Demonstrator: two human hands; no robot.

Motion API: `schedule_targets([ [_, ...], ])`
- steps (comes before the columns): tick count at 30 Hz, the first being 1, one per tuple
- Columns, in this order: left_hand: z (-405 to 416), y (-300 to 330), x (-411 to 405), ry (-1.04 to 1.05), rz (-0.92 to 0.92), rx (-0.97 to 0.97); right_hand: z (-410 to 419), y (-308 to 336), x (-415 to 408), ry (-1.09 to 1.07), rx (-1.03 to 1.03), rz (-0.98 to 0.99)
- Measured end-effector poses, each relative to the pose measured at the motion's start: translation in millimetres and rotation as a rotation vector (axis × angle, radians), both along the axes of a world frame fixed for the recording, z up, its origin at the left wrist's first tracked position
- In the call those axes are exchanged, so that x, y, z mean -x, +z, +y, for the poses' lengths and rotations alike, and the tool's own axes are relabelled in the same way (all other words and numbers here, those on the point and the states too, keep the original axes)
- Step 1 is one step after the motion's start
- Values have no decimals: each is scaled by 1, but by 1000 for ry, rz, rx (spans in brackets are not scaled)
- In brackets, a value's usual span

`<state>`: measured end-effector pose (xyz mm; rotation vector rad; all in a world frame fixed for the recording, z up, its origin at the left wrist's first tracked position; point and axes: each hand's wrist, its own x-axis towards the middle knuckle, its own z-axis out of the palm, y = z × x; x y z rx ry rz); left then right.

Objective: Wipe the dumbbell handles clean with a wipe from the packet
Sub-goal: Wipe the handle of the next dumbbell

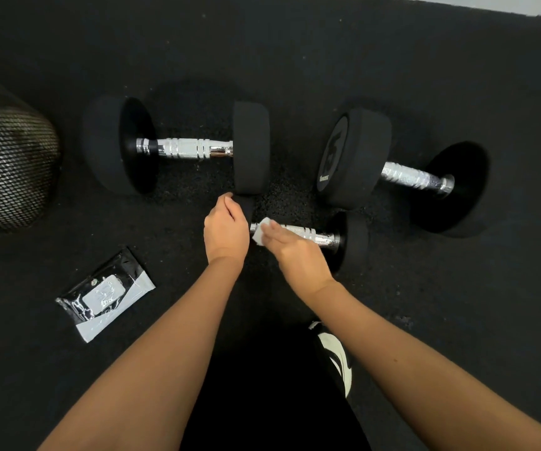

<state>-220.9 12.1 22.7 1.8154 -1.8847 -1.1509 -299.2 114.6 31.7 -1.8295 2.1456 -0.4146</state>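
Note:
Three black dumbbells with chrome handles lie on the dark rubber floor. The small dumbbell [321, 237] lies nearest me. My left hand [226, 229] grips its left weight head, which the hand mostly hides. My right hand [295, 252] presses a white wipe [261, 234] against the left end of that handle. A large dumbbell [184, 148] lies at the back left and another large dumbbell [405, 175] at the back right, both untouched. The black and silver wipe packet [106, 294] lies flat to the left of my left forearm.
A black mesh bag [8, 164] sits at the left edge. A black and white shoe [337, 356] shows below my right forearm, beside my dark-clad leg. A pale strip of floor or wall [523, 4] runs along the top right corner.

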Motion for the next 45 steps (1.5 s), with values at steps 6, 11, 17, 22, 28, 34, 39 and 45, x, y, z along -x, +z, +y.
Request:
schedule_targets([
  [6,3,7,-2,-110,-62,169,28,12,24,-43,-12,-43],
  [11,33,40,13,-314,195,411,25,52,53,-890,-134,-1011],
  [17,45,62,50,-244,471,-669,30,67,76,-1051,-40,-1240],
  [22,36,56,61,-199,502,-739,25,65,86,-1077,-16,-1216],
  [28,35,27,74,-428,164,-360,50,60,105,-1113,-18,-515],
  [34,46,4,74,-629,-124,-11,56,31,94,-989,-183,-438],
  [39,48,-5,68,-775,-96,280,50,29,83,-907,-240,-585],
  [45,54,-11,55,-1035,-7,362,51,28,80,-860,-332,-762],
])
